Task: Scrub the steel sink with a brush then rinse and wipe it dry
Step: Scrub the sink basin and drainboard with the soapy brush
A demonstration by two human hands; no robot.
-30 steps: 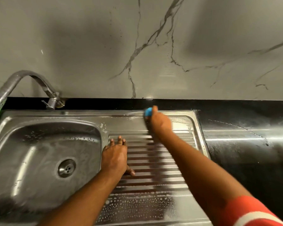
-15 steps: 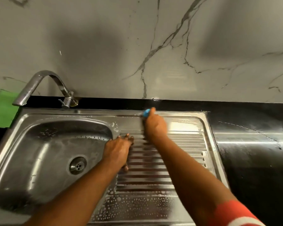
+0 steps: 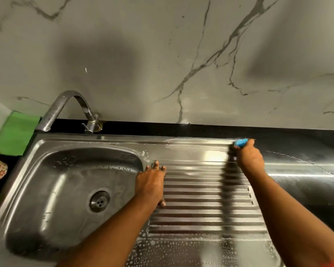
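- Since half a second ago, right hand [image 3: 250,159] has swept the blue-handled scrubbing brush [image 3: 240,143], gripped in curled fingers, to the far right corner of the soapy ribbed stainless-steel sink [image 3: 201,245].
- Left hand [image 3: 150,183] rests flat, fingers straight, on the drainboard.
- Scrubbing looks underway; rinsing and wiping remain.
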